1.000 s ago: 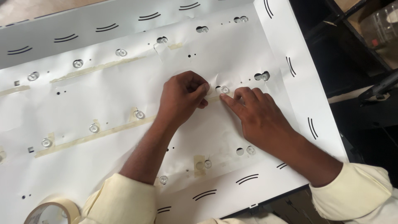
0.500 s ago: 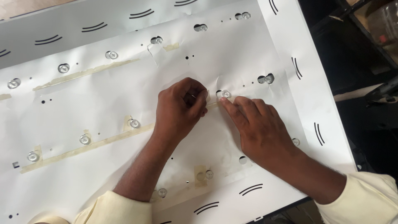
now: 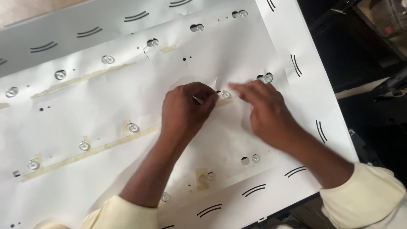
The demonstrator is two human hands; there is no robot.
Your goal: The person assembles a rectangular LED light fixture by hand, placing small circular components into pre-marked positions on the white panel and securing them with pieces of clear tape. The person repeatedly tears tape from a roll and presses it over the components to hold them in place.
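Head view, looking down on a large white panel (image 3: 305, 110) covered by a thin white sheet (image 3: 106, 106).

Left hand (image 3: 186, 111): curled, fingertips pinched together on a small pale piece, probably tape, just left of a clear round lens (image 3: 225, 94) near the sheet's middle.

Right hand (image 3: 265, 112): flat, palm down, fingers extended; the forefinger presses the sheet just right of the same lens.

Sheet: holes show further clear lenses in rows; one more lens (image 3: 268, 77) sits just beyond the right hand's fingers.

Tan tape strips (image 3: 93, 150) run along the lens rows on the left.

Cream sleeves (image 3: 364, 199) cover both forearms.

Panel border carries paired black curved marks (image 3: 294, 171).
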